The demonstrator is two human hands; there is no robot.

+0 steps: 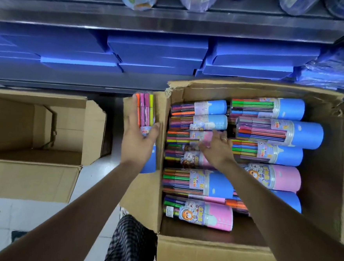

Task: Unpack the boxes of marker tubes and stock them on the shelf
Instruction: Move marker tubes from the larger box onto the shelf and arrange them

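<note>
Dim bluish light, motion-blurred top edge, wide-angle bending.

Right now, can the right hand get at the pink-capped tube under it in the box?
Probably yes: the right hand hovers just above the pink tube, and the box is open-topped, nothing between.

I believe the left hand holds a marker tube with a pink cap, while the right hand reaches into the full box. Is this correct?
Not quite: the marker tube in the left hand has a blue cap, not pink, as the head view shows. The right hand does reach into the full box.
</note>
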